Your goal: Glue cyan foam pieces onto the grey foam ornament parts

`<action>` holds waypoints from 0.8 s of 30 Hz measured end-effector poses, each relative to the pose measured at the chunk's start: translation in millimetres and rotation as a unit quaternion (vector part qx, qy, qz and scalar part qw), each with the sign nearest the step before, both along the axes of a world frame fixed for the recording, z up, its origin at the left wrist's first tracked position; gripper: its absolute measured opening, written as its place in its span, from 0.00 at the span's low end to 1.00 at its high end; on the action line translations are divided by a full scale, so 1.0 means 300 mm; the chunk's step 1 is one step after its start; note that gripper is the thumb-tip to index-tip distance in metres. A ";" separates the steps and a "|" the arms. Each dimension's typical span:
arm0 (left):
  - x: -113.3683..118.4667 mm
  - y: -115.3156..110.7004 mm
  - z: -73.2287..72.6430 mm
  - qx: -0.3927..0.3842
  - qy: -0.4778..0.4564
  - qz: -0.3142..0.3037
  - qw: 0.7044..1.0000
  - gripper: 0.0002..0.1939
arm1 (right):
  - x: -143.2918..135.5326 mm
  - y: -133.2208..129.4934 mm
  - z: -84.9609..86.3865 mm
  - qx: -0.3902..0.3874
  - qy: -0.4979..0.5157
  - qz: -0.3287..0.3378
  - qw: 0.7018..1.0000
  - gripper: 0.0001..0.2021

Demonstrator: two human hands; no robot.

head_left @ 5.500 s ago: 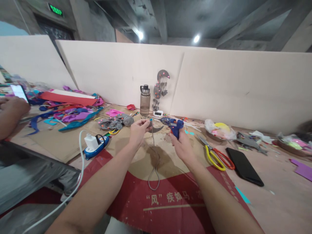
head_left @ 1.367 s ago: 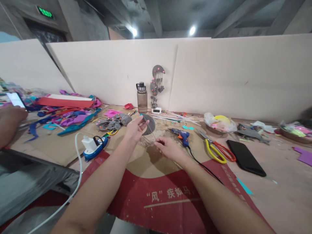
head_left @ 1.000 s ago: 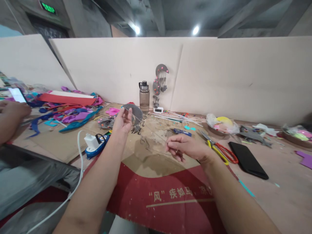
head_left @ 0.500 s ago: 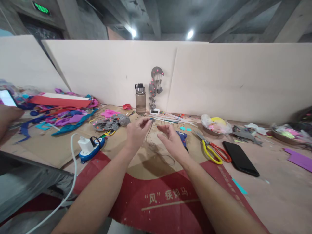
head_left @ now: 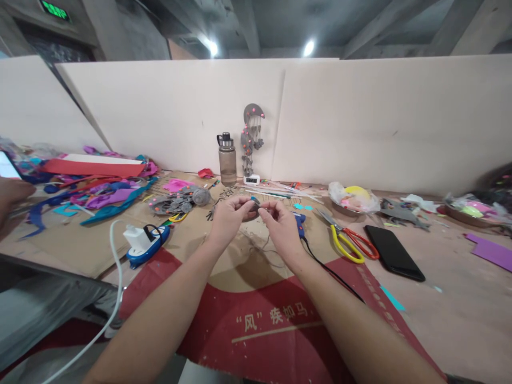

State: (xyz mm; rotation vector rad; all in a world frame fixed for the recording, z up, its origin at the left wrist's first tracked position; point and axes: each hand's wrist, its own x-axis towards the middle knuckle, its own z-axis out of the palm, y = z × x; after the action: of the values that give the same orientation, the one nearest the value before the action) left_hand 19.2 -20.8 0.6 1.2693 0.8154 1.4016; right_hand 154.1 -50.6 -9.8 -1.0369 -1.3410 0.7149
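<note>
My left hand [head_left: 229,220] pinches a small dark grey piece [head_left: 253,205] between thumb and fingertips; its exact kind is too small to make out. Close against it, my right hand [head_left: 283,226] has thumb and forefinger pressed together, apparently on the grey yarn [head_left: 267,244], which trails below in loops over the cardboard [head_left: 224,274]. A blue glue gun [head_left: 299,223], partly hidden by my right hand, lies just beyond it with its black cord running toward me. Grey felt pieces and a yarn ball [head_left: 201,195] lie to the left.
Red-and-yellow-handled scissors [head_left: 346,241] and a black phone [head_left: 394,253] lie at right. A blue-and-white power strip [head_left: 148,246] is at left. Behind stand a water bottle [head_left: 228,162], a small clock [head_left: 252,180] and a grey moon hanging [head_left: 253,114]. Another person's hand [head_left: 14,194] holds a phone far left.
My right hand has moved left to meet the left one, its fingers closing from a spread pose. The view has shifted slightly.
</note>
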 end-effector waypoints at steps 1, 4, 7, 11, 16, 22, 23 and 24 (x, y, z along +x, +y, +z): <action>0.000 0.002 -0.003 -0.009 -0.005 -0.008 1.000 0.14 | 0.001 0.000 -0.001 0.005 -0.009 -0.008 1.000 0.09; 0.002 0.007 -0.010 -0.028 -0.016 -0.028 0.999 0.15 | 0.002 -0.004 0.002 0.012 -0.028 -0.030 0.999 0.08; 0.005 0.011 -0.013 -0.036 -0.015 -0.032 0.999 0.16 | 0.006 -0.011 0.017 0.022 -0.045 -0.051 0.997 0.07; 0.010 0.012 -0.013 -0.045 -0.019 -0.032 0.998 0.16 | 0.015 -0.016 0.033 0.042 -0.065 -0.071 0.994 0.06; 0.005 0.004 -0.003 -0.053 -0.014 -0.050 0.997 0.15 | 0.033 -0.006 0.027 0.073 -0.090 -0.033 0.993 0.09; -0.006 0.004 0.002 -0.055 0.003 -0.084 0.995 0.17 | 0.056 0.004 0.026 0.094 -0.134 0.026 0.986 0.10; -0.007 0.005 0.003 -0.059 0.003 -0.087 0.994 0.17 | 0.060 0.005 0.025 0.096 -0.138 0.035 0.985 0.10; -0.009 0.006 0.004 -0.064 0.003 -0.089 0.994 0.18 | 0.063 0.006 0.025 0.098 -0.141 0.041 0.984 0.10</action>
State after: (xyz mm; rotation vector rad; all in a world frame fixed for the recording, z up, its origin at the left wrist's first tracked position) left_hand 16.6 -19.2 1.9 1.2166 0.7629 1.1863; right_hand 172.9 -48.9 -2.4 -0.9513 -1.6717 0.4962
